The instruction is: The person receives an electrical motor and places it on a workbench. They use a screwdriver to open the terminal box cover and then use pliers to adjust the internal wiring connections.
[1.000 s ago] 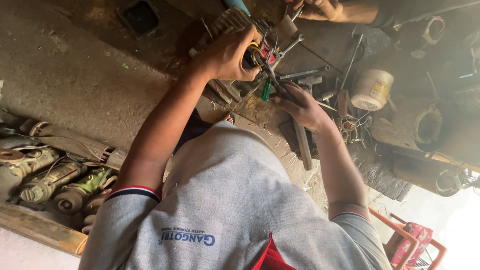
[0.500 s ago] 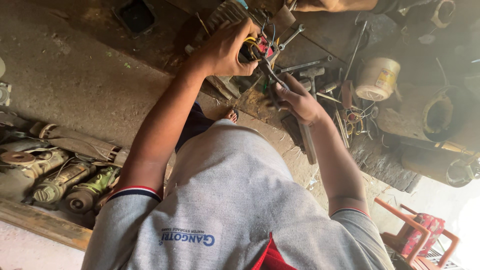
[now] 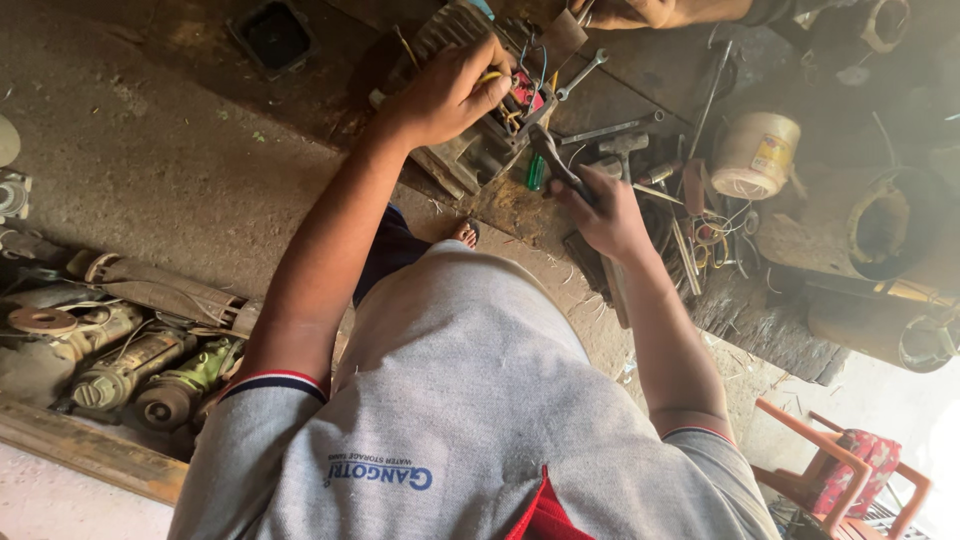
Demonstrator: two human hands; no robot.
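Head view, left hand [image 3: 450, 95] gripping motor [image 3: 470, 150], right hand [image 3: 605, 210] holding pliers [image 3: 555, 160]

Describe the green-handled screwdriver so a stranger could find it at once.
Start at the grey ribbed motor housing under the left hand. Just beside its lower corner, on the dusty floor, lies the short green-handled screwdriver, close to the right hand. Its bright green plastic handle stands out among the bare steel spanners.

Dim, hazy, glare lower right (overexposed)
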